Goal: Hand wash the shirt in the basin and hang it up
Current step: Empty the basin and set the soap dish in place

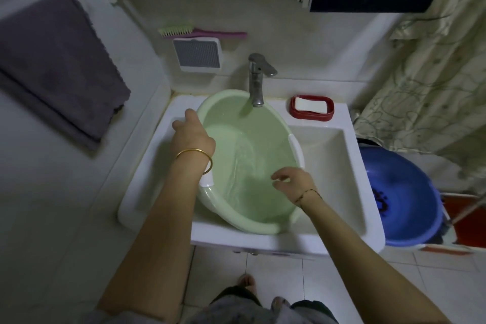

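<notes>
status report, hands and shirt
Left hand holds basin rim, right hand open above the water. Basin tilted in sink, no shirt in view. Tap overhangs basin.

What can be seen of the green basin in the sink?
The basin is pale green plastic, round, with a white grip patch on its rim at each side. It sits tilted in the white sink, under the tap, and holds clear, rippling water; nothing else shows in it. The left hand holds its far-left rim. The right hand hovers over the water, fingers loosely curled, empty.
</notes>
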Motion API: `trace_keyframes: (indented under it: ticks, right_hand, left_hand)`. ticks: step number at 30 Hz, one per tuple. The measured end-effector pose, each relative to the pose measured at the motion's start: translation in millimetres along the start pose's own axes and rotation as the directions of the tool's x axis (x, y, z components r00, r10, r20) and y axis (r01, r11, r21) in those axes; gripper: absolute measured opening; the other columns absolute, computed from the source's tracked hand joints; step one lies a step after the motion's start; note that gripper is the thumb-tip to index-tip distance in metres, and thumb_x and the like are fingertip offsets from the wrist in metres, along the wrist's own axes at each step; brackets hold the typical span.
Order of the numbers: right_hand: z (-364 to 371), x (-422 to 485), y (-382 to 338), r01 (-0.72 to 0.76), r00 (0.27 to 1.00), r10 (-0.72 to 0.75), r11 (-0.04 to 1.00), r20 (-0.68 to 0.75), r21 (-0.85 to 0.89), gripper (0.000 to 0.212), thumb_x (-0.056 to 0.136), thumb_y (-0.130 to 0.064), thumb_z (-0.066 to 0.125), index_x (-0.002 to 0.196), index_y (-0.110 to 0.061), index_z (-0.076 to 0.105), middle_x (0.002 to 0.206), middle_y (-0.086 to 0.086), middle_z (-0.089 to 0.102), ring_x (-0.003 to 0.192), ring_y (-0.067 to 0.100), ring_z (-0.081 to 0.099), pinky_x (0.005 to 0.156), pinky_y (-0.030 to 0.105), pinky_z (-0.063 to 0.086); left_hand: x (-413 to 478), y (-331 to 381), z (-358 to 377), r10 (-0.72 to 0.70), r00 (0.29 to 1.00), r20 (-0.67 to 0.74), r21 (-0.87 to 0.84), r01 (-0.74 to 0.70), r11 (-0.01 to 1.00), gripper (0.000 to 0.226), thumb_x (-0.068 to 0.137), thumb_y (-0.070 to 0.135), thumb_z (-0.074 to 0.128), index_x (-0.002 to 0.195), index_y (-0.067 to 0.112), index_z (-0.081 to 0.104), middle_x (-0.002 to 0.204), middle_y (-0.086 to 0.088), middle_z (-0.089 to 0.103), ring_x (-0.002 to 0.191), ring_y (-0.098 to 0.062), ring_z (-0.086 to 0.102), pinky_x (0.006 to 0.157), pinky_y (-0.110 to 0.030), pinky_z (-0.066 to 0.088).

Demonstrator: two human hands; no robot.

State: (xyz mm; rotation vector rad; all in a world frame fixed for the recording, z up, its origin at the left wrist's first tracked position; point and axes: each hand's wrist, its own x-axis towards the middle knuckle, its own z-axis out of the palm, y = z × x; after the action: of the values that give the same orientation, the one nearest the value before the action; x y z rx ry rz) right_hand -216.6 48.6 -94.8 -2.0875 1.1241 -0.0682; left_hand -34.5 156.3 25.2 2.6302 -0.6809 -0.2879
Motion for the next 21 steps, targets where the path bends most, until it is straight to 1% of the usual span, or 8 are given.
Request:
trace_keyframes:
  ticks: [3, 5, 7, 8, 11, 14, 18, 21]
  right_hand:
    - [-0.7, -20.8, -52.3, 0.188, 0.976, -0.213, 0.932, 0.046, 0.309, 0.018, 0.082, -0.021, 0.072, 0.097, -0.011, 0.074, 0.101, 0.001, 0.071, 0.093, 0.01, 0.062, 0.085, 0.013, 0.042]
    - [0.8, -31.9, -81.0, 0.198, 0.948, -0.278, 0.896, 0.154, 0.398, 0.03, 0.079, -0.028, 0.075, 0.105, -0.015, 0.071, 0.099, -0.002, 0.07, 0.096, 0.009, 0.061, 0.09, 0.017, 0.042]
    - [8.2, -38.3, -102.4, 0.212, 0.923, -0.283, 0.939, 0.26, 0.27, 0.047, 0.076, -0.043, 0.074, 0.117, -0.024, 0.063, 0.101, -0.007, 0.068, 0.101, 0.011, 0.06, 0.095, 0.025, 0.042]
    - [12.9, -39.5, -110.2, 0.257, 0.921, -0.29, 0.954, 0.26, 0.154, 0.051, 0.075, -0.049, 0.072, 0.119, -0.026, 0.06, 0.102, -0.007, 0.068, 0.101, 0.013, 0.06, 0.095, 0.03, 0.043]
    - [27.5, -43.8, -129.3, 0.292, 0.95, -0.28, 0.953, 0.141, -0.076, 0.048, 0.074, -0.053, 0.069, 0.109, -0.023, 0.057, 0.096, -0.005, 0.066, 0.09, 0.019, 0.059, 0.082, 0.036, 0.045]
    - [35.9, -46.1, -134.1, 0.26, 0.965, -0.258, 0.963, 0.036, -0.063, 0.035, 0.075, -0.044, 0.071, 0.093, -0.017, 0.058, 0.084, -0.003, 0.061, 0.079, 0.021, 0.055, 0.071, 0.033, 0.042]
    - [33.7, -51.4, -129.0, 0.262, 0.965, -0.261, 0.963, -0.025, 0.063, 0.029, 0.073, -0.033, 0.075, 0.089, -0.011, 0.065, 0.08, 0.002, 0.063, 0.079, 0.027, 0.059, 0.076, 0.039, 0.049]
    - [35.2, -53.1, -123.8, 0.273, 0.962, -0.268, 0.955, -0.056, 0.112, 0.027, 0.071, -0.032, 0.076, 0.085, -0.011, 0.066, 0.079, 0.006, 0.066, 0.076, 0.029, 0.06, 0.075, 0.042, 0.05]
  left_hand:
    - [-4.7, 2.4, -1.9, 0.003, 1.0, 0.022, -0.026, -0.002, 1.0, 0.049, 0.084, -0.001, 0.052, 0.128, 0.004, 0.032, 0.131, -0.024, 0.034, 0.102, -0.043, 0.054, 0.083, -0.038, 0.044]
    - [-6.2, 3.0, -4.4, -0.006, 0.999, 0.045, -0.039, 0.008, 0.999, 0.049, 0.084, 0.002, 0.054, 0.128, 0.002, 0.033, 0.132, -0.023, 0.033, 0.103, -0.041, 0.054, 0.082, -0.037, 0.043]
    - [-6.5, 2.4, -8.5, -0.024, 0.997, 0.072, -0.074, 0.03, 0.997, 0.047, 0.086, 0.007, 0.054, 0.128, 0.001, 0.035, 0.134, -0.021, 0.034, 0.106, -0.039, 0.053, 0.078, -0.034, 0.04]
    - [-6.2, 2.6, -10.3, -0.032, 0.996, 0.081, -0.096, 0.04, 0.995, 0.045, 0.086, 0.01, 0.054, 0.127, 0.0, 0.037, 0.134, -0.02, 0.035, 0.107, -0.039, 0.053, 0.076, -0.033, 0.038]
    - [-6.1, -2.4, -15.0, -0.022, 0.996, 0.084, -0.12, 0.032, 0.992, 0.04, 0.087, 0.01, 0.053, 0.123, -0.001, 0.041, 0.133, -0.021, 0.038, 0.109, -0.038, 0.052, 0.075, -0.031, 0.035]
    - [-8.9, -7.0, -16.6, 0.037, 0.996, 0.075, -0.099, -0.029, 0.995, 0.038, 0.087, 0.011, 0.054, 0.122, 0.0, 0.042, 0.132, -0.02, 0.04, 0.107, -0.038, 0.053, 0.073, -0.031, 0.036]
    - [-17.3, -6.2, -20.1, 0.169, 0.985, 0.03, -0.003, -0.169, 0.986, 0.05, 0.088, 0.01, 0.052, 0.133, 0.011, 0.031, 0.127, -0.017, 0.041, 0.084, -0.033, 0.049, 0.063, -0.034, 0.033]
    - [-23.6, -7.6, -21.0, 0.229, 0.973, 0.004, -0.003, -0.229, 0.973, 0.051, 0.087, 0.008, 0.05, 0.134, 0.015, 0.031, 0.124, -0.017, 0.04, 0.072, -0.028, 0.042, 0.057, -0.032, 0.03]
